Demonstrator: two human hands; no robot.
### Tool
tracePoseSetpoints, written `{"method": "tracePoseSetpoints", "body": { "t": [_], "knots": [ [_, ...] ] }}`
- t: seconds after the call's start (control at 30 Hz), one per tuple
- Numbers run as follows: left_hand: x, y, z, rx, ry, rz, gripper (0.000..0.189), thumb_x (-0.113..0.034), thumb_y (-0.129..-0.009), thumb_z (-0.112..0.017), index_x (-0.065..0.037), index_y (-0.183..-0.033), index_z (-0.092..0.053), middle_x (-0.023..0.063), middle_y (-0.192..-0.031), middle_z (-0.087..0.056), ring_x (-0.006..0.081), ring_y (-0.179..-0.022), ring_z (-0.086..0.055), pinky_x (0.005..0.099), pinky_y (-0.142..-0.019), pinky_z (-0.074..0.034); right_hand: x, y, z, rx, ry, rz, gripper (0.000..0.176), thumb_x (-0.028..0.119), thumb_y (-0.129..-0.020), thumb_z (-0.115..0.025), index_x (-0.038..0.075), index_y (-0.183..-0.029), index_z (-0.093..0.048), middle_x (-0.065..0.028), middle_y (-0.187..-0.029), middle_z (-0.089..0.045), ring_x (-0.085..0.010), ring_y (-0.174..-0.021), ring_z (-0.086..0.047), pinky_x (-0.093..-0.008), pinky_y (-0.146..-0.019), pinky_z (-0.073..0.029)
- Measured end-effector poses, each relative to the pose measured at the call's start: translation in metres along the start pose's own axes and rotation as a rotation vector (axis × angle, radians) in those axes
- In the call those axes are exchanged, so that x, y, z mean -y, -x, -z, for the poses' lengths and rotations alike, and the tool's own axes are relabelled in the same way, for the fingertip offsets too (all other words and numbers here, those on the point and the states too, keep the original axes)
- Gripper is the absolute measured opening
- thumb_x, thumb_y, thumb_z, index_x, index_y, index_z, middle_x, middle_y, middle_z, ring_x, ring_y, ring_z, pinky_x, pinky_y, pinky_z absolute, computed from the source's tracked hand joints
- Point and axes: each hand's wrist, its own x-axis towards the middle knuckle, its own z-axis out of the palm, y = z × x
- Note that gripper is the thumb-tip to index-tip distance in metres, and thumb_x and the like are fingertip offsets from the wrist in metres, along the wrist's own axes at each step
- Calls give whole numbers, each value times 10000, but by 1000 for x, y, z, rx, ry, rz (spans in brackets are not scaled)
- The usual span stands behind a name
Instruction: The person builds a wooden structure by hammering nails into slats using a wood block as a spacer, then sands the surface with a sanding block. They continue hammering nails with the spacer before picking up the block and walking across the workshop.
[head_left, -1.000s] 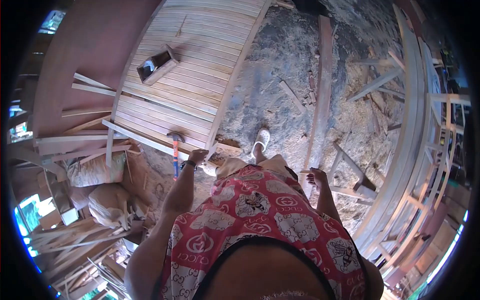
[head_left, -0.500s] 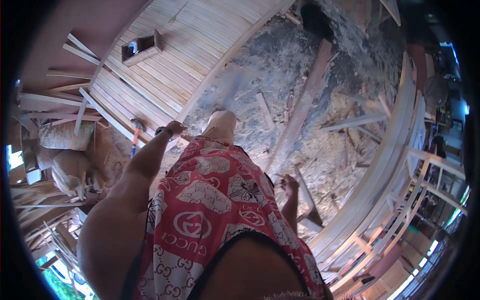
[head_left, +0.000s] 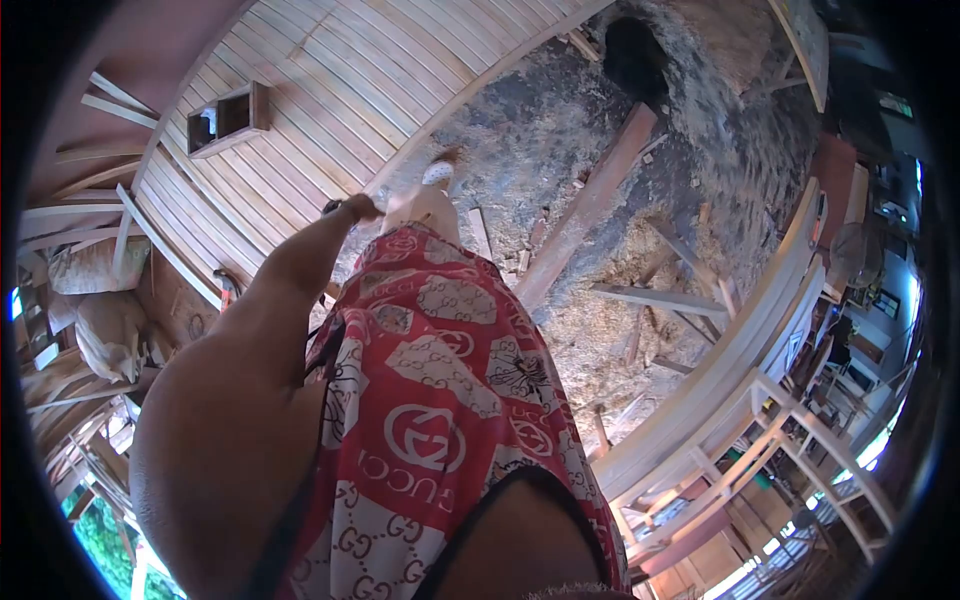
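Observation:
My left hand (head_left: 357, 208) is stretched forward, low beside the edge of a pale slatted wood panel (head_left: 330, 90). A dark band circles its wrist. Its fingers are small and blurred, and I cannot make out whether they hold or touch anything. Left of my forearm, a hammer (head_left: 226, 288) shows in part, the rest covered by the arm. My right hand is out of the picture. A red and white patterned garment (head_left: 430, 370) fills the middle of the view, with one foot (head_left: 438, 172) beyond it.
A small open wooden box (head_left: 262, 106) sits on the slatted panel. Long planks (head_left: 590, 215) and offcuts lie across the sawdust-strewn ground (head_left: 540, 120). To the right stand long stacked boards (head_left: 720, 390) and a wooden frame (head_left: 820, 450). A pale sack (head_left: 108, 335) rests at left.
The view has shifted forward along the panel. My left hand has reached further ahead, the hammer is now mostly covered by my arm, and my right hand has left the view.

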Motion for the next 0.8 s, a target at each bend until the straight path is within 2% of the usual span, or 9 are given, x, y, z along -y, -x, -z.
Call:
{"method": "tracePoseSetpoints", "body": {
  "t": [0.13, 0.17, 0.27, 0.4, 0.47, 0.57, 0.63, 0.7, 0.8],
  "knots": [
    [-15, -75, 105, -71, -1, 32, 431, -452, -991, -429, -154, -1058, -733, 159, -986, -724, 330, -973, -689, 472, -852, -525, 103, 6, 21, 68, 1020, 475, 439, 320, -995, -580, -34, -1253, -613, -92, -1026, -703, -192, -909, -672, -311, -792, -513],
    [-40, -51, 170, -68, -114, -124, 331, -358, -995, -456, -192, -1135, -706, 130, -996, -724, 305, -999, -683, 455, -868, -523, 143, 19, 14, 96, 681, 273, 437, 316, -995, -570, -28, -1261, -616, -99, -1039, -700, -197, -915, -669, -313, -801, -511],
    [-26, -144, 191, -191, -39, -51, 295, -242, -996, -477, -246, -1207, -684, 80, -1043, -721, 301, -997, -680, 414, -855, -538, 247, 37, 6, -38, -249, -128, 434, 303, -994, -540, -6, -1290, -616, -134, -1107, -683, -219, -940, -663, -318, -823, -510],
    [-37, -188, 242, -191, -98, -84, 282, -213, -994, -496, -221, -1196, -693, 94, -1056, -720, 322, -1002, -680, 433, -880, -534, 292, -9, 38, 4, -146, -47, 363, 293, -984, -570, 16, -1203, -654, -124, -1048, -691, -194, -878, -665, -308, -754, -522],
    [-38, -198, 265, -227, 187, -4, 591, -567, -926, -493, -38, -1025, -738, 190, -1055, -719, 362, -1042, -672, 440, -926, -507, 307, -44, 58, 41, -141, -32, 342, 290, -982, -577, 22, -1180, -656, -117, -1029, -689, -187, -863, -663, -305, -740, -521],
    [-53, -198, 298, -77, 299, 277, 267, -279, -979, -551, -162, -1158, -712, 116, -1006, -733, 305, -1027, -685, 443, -888, -538, 360, -88, 89, 51, -93, -75, 312, 285, -978, -586, 31, -1144, -659, -108, -1001, -688, -177, -841, -659, -300, -718, -519],
    [-50, -213, 277, -134, 333, 228, 388, -403, -945, -598, -62, -1074, -729, 140, -939, -742, 321, -970, -699, 450, -872, -539, 401, -116, 118, 66, -53, -94, 293, 282, -976, -592, 37, -1120, -661, -102, -983, -686, -170, -826, -657, -297, -703, -519],
    [-78, -187, 302, -110, 789, 556, 456, -455, -950, -572, -37, -1023, -739, 152, -934, -744, 336, -910, -711, 460, -836, -548, 443, -144, 152, 78, -14, -106, 274, 279, -974, -598, 43, -1096, -663, -95, -964, -685, -164, -811, -654, -294, -689, -518],
    [-112, -201, 295, -117, 613, 460, 382, -378, -990, -501, -75, -1030, -732, 162, -968, -733, 350, -885, -708, 461, -805, -554, 514, -192, 202, 82, 11, -103, 248, 275, -971, -607, 52, -1061, -666, -86, -936, -683, -153, -788, -651, -289, -667, -516]
  ]
}}
